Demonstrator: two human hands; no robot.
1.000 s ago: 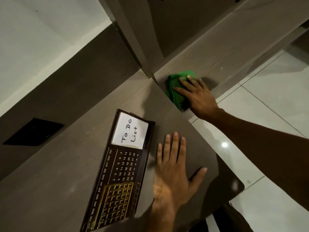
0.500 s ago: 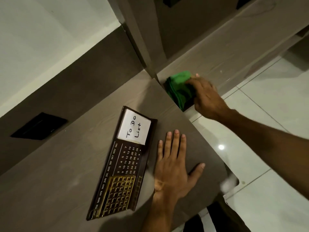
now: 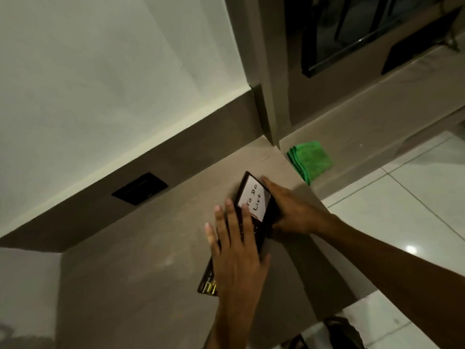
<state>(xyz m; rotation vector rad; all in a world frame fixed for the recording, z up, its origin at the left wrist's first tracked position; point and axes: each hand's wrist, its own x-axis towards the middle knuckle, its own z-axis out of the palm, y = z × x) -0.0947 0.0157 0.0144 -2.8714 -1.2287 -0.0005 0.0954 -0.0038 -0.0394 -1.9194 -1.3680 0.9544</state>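
The calendar board (image 3: 260,234) lies on the brown worktop (image 3: 151,248) near its far right corner, under and between both hands. It is a long, flat, dark rectangle with printed rows of small figures, gold markings at its near end, and a white paper note (image 3: 255,200) reading "To Do List" at its far end. The left hand (image 3: 236,253) rests flat on the board's middle, fingers straight and slightly spread, one fingertip reaching the note. The right hand (image 3: 289,210) grips the board's right edge beside the note, fingers wrapped along that edge. The worktop is smooth and matt with a faint grain. A folded green cloth (image 3: 310,159), soft and fuzzy, lies apart on the lower ledge beyond the corner
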